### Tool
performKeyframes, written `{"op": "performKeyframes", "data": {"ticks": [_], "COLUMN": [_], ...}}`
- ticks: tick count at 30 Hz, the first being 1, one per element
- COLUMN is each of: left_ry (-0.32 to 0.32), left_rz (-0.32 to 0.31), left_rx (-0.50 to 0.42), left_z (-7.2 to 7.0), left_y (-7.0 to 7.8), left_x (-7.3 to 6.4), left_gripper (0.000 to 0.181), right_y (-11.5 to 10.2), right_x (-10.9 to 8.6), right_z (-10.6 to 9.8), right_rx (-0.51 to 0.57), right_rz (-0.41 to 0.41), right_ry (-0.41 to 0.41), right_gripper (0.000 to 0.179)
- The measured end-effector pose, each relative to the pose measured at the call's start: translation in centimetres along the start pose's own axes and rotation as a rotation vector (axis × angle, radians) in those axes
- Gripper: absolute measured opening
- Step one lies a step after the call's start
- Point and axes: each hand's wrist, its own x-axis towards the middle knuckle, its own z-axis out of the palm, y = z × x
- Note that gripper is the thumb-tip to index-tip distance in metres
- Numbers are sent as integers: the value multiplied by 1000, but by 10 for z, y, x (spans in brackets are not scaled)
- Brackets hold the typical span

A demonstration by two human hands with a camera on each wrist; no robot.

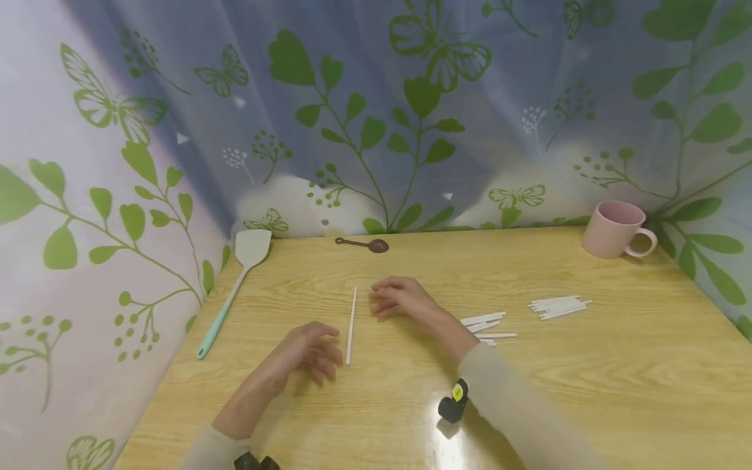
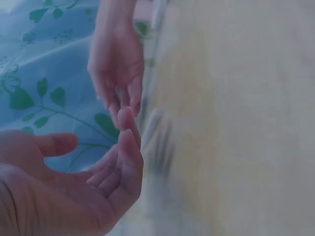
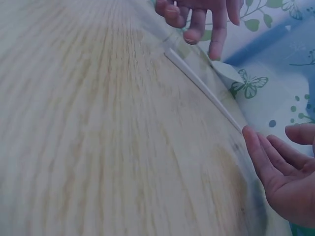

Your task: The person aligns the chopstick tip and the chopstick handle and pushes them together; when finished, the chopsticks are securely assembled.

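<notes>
A single thin white stick [image 1: 351, 326] lies on the wooden table between the two hands, pointing away from the person. Left of its near end, my left hand [image 1: 308, 352] hovers with loosely bent fingers and holds nothing. My right hand [image 1: 405, 299] is on the other side, by the stick's far end, its fingers relaxed and spread a little. In the right wrist view the stick [image 3: 204, 91] runs from below the left hand [image 3: 202, 19] toward the fingertips of the right hand [image 3: 285, 172]. Both palms face each other in the left wrist view.
Two groups of white sticks lie to the right, one partly behind the right forearm [image 1: 484, 326], one farther out [image 1: 558, 307]. A pink mug [image 1: 613, 232] stands at the back right. A brown spoon [image 1: 376, 246] lies at the back, a spatula [image 1: 235, 290] at the left edge.
</notes>
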Motion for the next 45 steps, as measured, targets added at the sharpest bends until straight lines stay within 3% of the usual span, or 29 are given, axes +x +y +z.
{"op": "performKeyframes", "data": {"ticks": [3, 10, 17, 25, 33, 40, 45], "left_ry": [6, -61, -91, -170, -262, -258, -233], "left_rz": [27, 134, 216, 282, 298, 294, 303], "left_rx": [-1, 4, -5, 61, 107, 216, 277], "left_z": [-2, -2, 7, 43, 80, 112, 131], "left_y": [9, 27, 36, 43, 50, 56, 57], "left_x": [5, 15, 24, 43, 65, 81, 96], "left_gripper": [52, 54, 47, 40, 39, 37, 33], "right_y": [-6, -15, -19, -18, -21, -27, -23], "right_x": [-15, -50, -75, -111, -146, -167, -174], "right_z": [-9, -47, -85, -134, -179, -211, -228], "right_rx": [-7, -102, -148, -240, -346, -510, -557], "right_rz": [-26, -48, -49, -42, -58, -50, -77], "right_ry": [-43, -125, -129, -78, 55, 196, 274], "right_gripper": [40, 46, 50, 58, 59, 56, 52]}}
